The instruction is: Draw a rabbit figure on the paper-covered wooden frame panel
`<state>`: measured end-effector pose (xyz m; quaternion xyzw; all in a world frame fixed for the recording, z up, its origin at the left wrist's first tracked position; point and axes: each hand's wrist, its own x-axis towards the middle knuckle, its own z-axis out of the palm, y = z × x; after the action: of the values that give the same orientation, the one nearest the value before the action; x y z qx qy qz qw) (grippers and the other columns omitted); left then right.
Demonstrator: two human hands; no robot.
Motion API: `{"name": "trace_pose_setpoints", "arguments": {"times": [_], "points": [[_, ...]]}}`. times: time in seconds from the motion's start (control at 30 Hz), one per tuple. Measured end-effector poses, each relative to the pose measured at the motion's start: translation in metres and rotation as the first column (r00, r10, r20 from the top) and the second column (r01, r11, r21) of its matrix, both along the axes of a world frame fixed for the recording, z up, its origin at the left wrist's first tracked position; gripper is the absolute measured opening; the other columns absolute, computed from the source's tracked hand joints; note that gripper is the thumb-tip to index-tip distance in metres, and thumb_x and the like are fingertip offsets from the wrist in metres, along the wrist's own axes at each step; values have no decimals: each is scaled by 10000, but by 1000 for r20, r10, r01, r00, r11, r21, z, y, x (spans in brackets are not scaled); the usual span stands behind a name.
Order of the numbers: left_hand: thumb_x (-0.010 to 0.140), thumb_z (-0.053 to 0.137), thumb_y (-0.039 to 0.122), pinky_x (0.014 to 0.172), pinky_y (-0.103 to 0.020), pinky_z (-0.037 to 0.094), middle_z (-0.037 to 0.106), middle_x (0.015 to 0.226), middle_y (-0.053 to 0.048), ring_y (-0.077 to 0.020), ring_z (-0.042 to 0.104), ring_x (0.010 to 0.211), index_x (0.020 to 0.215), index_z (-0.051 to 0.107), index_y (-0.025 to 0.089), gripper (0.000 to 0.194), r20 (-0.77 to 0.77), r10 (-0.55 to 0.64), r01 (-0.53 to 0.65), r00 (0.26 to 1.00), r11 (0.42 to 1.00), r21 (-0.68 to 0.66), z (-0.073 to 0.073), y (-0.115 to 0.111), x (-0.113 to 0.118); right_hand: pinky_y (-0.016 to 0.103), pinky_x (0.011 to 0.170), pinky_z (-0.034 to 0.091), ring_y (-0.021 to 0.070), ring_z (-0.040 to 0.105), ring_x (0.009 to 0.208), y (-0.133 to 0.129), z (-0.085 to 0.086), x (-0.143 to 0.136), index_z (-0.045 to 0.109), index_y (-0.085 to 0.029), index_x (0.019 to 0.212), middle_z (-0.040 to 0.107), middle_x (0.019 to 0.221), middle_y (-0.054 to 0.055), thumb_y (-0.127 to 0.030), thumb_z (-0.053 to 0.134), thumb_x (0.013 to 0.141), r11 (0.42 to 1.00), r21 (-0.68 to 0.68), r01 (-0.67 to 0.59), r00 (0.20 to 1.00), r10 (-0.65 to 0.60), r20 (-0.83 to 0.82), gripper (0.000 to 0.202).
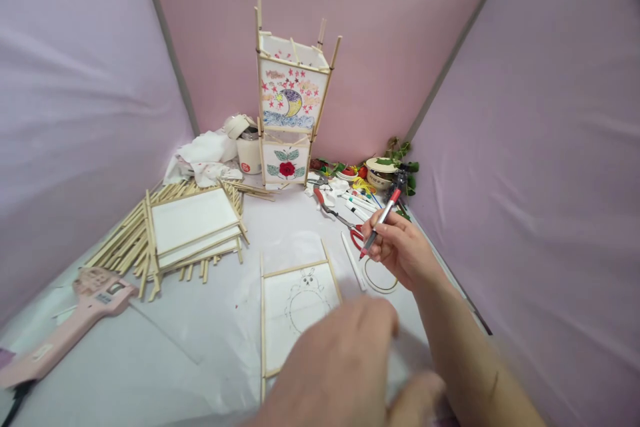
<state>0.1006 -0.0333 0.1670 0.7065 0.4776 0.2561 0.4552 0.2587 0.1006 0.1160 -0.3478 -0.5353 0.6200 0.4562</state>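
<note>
My right hand [403,243] pinches a red marker [380,223] with a silver-grey barrel. It is tilted, and its tip points down to the left above the table. Blurred and close to the camera, my left hand [345,360] hangs over the lower right part of a stick-framed white panel [280,293]; its fingertips are hidden. On that panel is a pencil-like drawing of a small animal [307,280] with a circle beneath it. Just below the marker lie a thin ring [367,273] and a white pen [353,260].
A stick lantern tower [287,97] with painted panels stands at the back. To the left are framed panels [195,220] on wooden sticks [123,227] and a pink glue gun [75,327]. Red-handled pliers [333,210], red scissors [356,237] and a bowl [380,177] lie to the right.
</note>
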Motion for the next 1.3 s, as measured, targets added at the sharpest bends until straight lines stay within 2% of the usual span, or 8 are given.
{"name": "trace_pose_setpoints", "arguments": {"times": [0.1,0.23,0.37,0.53,0.77,0.97,1.13,1.3], "points": [[884,529,395,732,-377,437,592,897,-48,-256,573,858,939,512,217,187,-241,296,-243,924,943,226,-10,14,-1,216,496,447,82,545,520,-16,8,-4,559,-206,821,633,768,-16,-277,682,782,999,43,16,998,-13,-64,148],[915,498,444,716,-364,433,602,940,-56,-255,592,873,1010,494,215,248,-292,400,-303,869,896,326,-13,24,-12,245,543,474,105,558,583,-21,9,0,578,-207,844,627,793,-1,-277,656,820,989,143,25,1000,-24,-12,108],[921,511,438,741,-372,432,621,992,-59,-263,595,927,1057,523,215,261,-348,337,-218,875,916,338,-14,24,-15,265,577,486,132,545,650,-28,16,15,610,-214,864,610,792,18,-306,657,842,959,274,-74,988,33,151,105],[903,552,443,737,-379,438,639,984,-41,-258,600,906,1054,566,233,259,-373,242,-136,896,948,288,-13,17,-8,224,441,395,115,436,557,-42,35,44,609,-242,904,502,710,-4,-352,611,892,908,417,-34,939,-114,324,111],[907,548,447,767,-376,457,646,1007,-42,-255,603,922,1083,579,225,286,-345,120,-20,931,960,279,-4,7,-7,255,637,445,131,506,713,-66,54,59,606,-209,926,565,792,17,-283,643,883,772,445,-454,829,184,528,93],[832,667,434,663,-310,447,669,923,-50,-247,624,830,960,629,187,281,-459,-53,162,887,966,201,2,3,1,266,686,483,138,586,761,-71,52,53,594,-187,918,620,811,27,-227,677,856,720,409,-560,804,354,478,111],[799,708,423,544,-265,390,668,817,-27,-192,605,674,882,637,172,273,-528,-115,296,841,915,273,-6,3,9,262,713,500,144,618,810,-70,51,49,608,-170,901,658,863,54,-223,687,845,649,480,-590,805,425,414,110],[879,613,290,482,-255,342,621,684,11,-139,557,572,738,588,179,181,-453,-91,342,887,790,510,-24,0,12,210,604,437,104,545,676,-73,49,49,605,-175,815,574,716,4,-278,713,826,623,547,-559,829,403,388,149]]}}
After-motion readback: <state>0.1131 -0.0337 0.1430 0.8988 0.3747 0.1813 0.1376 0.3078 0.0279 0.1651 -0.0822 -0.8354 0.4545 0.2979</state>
